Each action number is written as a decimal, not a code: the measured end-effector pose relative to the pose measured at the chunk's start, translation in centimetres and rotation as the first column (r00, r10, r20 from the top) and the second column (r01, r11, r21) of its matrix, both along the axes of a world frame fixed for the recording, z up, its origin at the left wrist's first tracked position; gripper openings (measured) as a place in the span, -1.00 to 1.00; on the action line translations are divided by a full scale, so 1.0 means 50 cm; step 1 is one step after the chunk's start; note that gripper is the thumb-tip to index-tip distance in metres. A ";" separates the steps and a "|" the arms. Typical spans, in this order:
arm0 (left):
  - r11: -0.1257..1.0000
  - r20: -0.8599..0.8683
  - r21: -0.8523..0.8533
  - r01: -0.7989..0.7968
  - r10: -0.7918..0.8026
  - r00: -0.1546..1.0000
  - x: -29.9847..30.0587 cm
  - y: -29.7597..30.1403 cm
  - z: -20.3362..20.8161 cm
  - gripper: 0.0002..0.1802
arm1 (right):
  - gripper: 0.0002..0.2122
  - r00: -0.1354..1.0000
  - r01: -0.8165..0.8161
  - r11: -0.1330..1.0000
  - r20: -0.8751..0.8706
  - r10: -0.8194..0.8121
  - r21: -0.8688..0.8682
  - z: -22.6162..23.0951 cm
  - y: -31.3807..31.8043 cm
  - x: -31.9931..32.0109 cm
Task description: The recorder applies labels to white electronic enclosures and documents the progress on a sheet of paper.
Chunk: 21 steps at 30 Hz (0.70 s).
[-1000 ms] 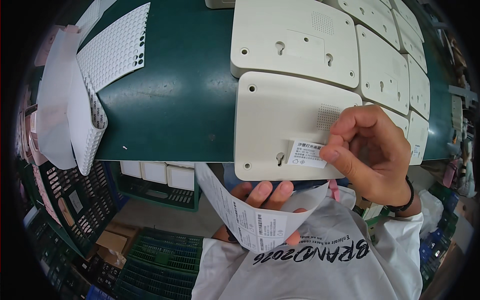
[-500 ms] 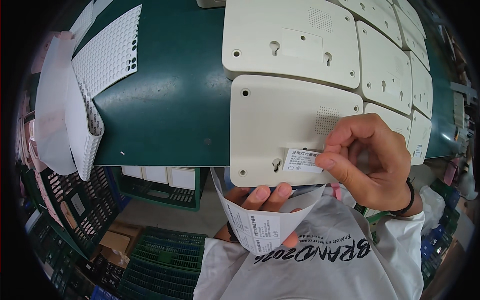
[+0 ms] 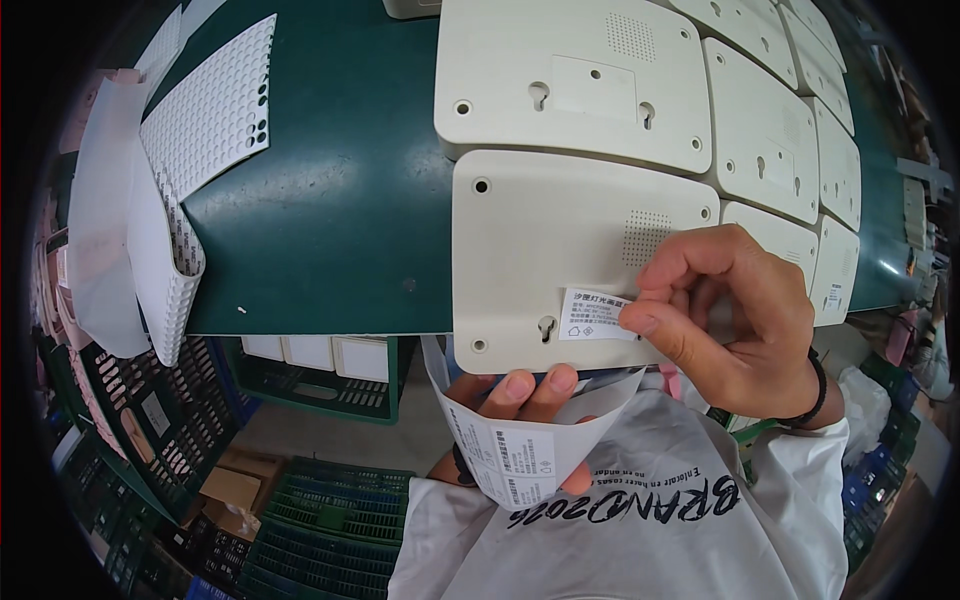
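Note:
A cream plastic housing (image 3: 540,240) lies back side up at the table's near edge, with corner holes, a keyhole slot and a dotted grille. My right hand (image 3: 740,325) pinches a small white printed label (image 3: 592,313) by its right end between thumb and forefinger. The label's left part lies over the housing beside the keyhole slot; I cannot tell whether it is stuck down. Below the housing's near edge, my left hand (image 3: 532,396) holds a curled strip of labels (image 3: 575,437), its fingers partly hidden behind the strip.
More cream housings (image 3: 575,80) fill the table's far and right side in rows. A white dotted sheet (image 3: 215,110) lies folded over the green table (image 3: 320,240) at left. Green crates (image 3: 320,520) stand below, one holding pale flat pieces (image 3: 360,358).
The label has moved slightly up against the housing. My right hand keeps its pinch and my left keeps the strip. The whole view has shifted a little.

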State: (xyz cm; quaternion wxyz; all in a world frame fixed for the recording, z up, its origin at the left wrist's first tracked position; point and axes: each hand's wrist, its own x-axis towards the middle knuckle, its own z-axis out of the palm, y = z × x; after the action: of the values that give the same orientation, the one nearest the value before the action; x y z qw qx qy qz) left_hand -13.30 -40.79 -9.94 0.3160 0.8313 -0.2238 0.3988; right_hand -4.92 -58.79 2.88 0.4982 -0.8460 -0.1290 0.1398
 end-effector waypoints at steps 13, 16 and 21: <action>0.998 0.031 -0.048 -0.032 0.034 0.999 -0.001 -0.009 -0.008 -0.17 | -0.81 0.999 -0.010 0.998 -0.052 0.013 0.061 -0.001 -0.007 0.000; 0.998 0.051 -0.054 -0.042 0.045 0.998 0.003 -0.012 -0.010 -0.17 | -0.82 0.996 0.016 0.996 -0.094 -0.008 0.086 -0.001 -0.007 0.000; 0.998 0.088 -0.047 -0.041 0.045 0.995 0.011 -0.012 -0.013 -0.18 | -0.82 0.991 0.037 0.997 -0.132 -0.028 0.065 0.006 -0.005 -0.001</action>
State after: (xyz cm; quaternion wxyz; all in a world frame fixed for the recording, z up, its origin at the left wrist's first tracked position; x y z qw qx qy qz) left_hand -12.76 -41.39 -10.59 0.3158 0.8099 -0.2108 0.4471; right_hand -4.94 -59.02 3.17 0.5359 -0.8197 -0.0869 0.1827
